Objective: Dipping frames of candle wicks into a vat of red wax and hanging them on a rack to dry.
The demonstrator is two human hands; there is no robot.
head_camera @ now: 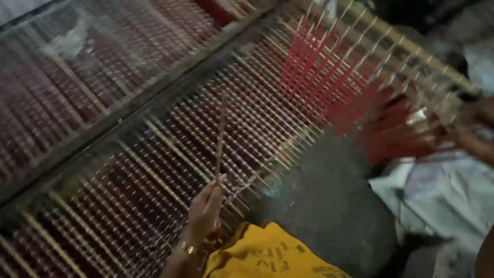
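Yellow cloth (270,255) on lap. My left hand (206,211) pinches thin stick (221,136) at base, stick upright over rack (154,154) of laid sticks. Best hold it steady, tip clear of rows. My right hand (476,128) blurred at far right beside red-tipped sticks (319,62); its grip, cannot tell. White cloth (447,195) lies near.

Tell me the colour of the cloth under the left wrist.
Yellow cloth with dark lettering, clearest in the head view.

Thin brown stick (221,136) pinched in my left hand (205,211), standing almost straight up over rows of sticks.
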